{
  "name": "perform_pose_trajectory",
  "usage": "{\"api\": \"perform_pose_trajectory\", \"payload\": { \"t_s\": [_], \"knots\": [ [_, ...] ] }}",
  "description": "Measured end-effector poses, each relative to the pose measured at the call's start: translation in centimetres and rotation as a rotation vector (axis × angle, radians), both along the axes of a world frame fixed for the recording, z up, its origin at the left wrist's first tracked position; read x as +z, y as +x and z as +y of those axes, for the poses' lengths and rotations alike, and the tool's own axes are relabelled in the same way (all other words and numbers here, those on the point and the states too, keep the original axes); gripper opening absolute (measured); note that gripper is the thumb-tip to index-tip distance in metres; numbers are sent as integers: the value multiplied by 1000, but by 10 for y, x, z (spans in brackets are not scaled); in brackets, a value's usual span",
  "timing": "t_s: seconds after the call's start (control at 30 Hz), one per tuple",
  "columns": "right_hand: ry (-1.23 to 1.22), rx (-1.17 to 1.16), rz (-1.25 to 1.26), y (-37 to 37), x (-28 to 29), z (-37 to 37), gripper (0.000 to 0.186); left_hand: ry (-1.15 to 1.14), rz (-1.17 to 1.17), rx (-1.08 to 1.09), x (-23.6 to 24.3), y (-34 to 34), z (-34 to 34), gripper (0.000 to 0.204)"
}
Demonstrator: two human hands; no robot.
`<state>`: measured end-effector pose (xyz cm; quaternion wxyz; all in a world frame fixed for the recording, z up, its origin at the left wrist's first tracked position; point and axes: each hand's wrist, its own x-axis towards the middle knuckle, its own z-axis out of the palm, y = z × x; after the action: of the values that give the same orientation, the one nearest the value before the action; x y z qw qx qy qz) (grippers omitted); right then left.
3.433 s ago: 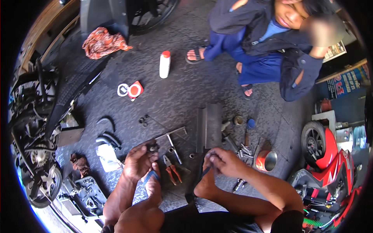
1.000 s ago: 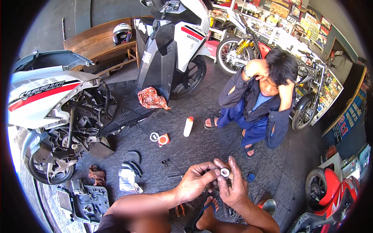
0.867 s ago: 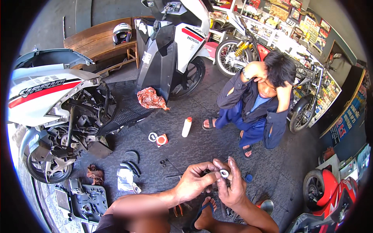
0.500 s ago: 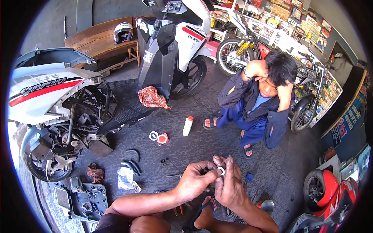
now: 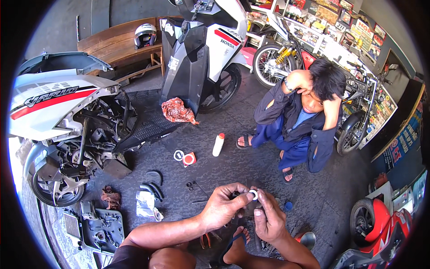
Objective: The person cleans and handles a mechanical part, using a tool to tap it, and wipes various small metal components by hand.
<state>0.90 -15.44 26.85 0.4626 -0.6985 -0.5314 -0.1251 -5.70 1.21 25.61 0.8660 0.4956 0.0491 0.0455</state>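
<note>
A small white ring (image 5: 253, 194) sits between the thumb and fingertips of my left hand (image 5: 226, 206), held up over the dark floor. My right hand (image 5: 272, 219) is right beside it, fingertips close to the ring's edge; I cannot tell if they touch it. Its thumb stands apart from the fingers, and nothing plain shows between them. Below my hands lie orange-handled pliers (image 5: 205, 240) and several metal tools, partly hidden by my arms and foot.
A person (image 5: 304, 116) squats ahead on the right, hands to head. A white bottle (image 5: 218, 145), a red-and-white tin (image 5: 189, 158), curved black pads (image 5: 152, 191) and a parts tray (image 5: 117, 224) lie on the floor. A partly stripped scooter (image 5: 58, 103) stands left, a red motorcycle (image 5: 380, 219) right.
The right hand's thumb and fingers have spread apart, and the thin pin-like piece seen at its fingertips no longer shows. The left hand keeps the ring. The view has shifted slightly.
</note>
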Motion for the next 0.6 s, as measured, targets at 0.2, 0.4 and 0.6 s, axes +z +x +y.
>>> {"api": "perform_pose_trajectory", "payload": {
  "t_s": [0.2, 0.4, 0.6],
  "knots": [
    [54, -6, -86, 4, -1, -5, 26, 57, -82, -27, -3, 2, 7, 18],
    [4, 9, -78, 8, 6, -4, 30, 307, -33, -166, 5, -1, 21, 13],
    [-44, 11, -114, 9, 9, -8, 32, 488, -190, -94, -1, 1, 22, 12]
  ]
}}
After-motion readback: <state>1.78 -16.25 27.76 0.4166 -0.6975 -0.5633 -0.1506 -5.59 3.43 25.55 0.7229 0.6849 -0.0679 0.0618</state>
